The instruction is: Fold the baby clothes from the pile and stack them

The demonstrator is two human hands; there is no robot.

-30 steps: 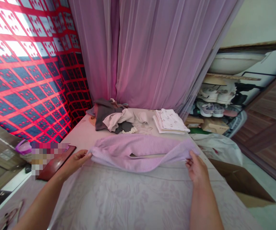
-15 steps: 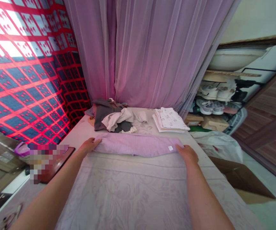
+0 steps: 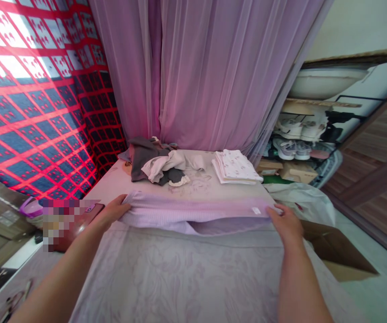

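Note:
A lilac ribbed garment [image 3: 193, 213] lies stretched across the pale patterned bed cover [image 3: 180, 273] as a long folded band. My left hand [image 3: 110, 211] pinches its left end, fingers closed on the cloth. At the other end my right hand [image 3: 284, 223] grips the fabric beside a small white label [image 3: 256, 210]. The garment's middle sags a little, showing a dark gap under the fold.
Behind the garment sit a heap of grey and beige clothes [image 3: 156, 165] and a folded white printed stack [image 3: 235, 167]. Purple curtains [image 3: 213, 76] hang at the back. An open cardboard box [image 3: 337, 251] and a shoe rack [image 3: 301, 143] stand to the right. A dark red tray [image 3: 79, 222] lies at the left.
Both hands pushed the garment's near edge forward onto the far part, making a fold, then pulled the folded band back toward me and stretched it wider.

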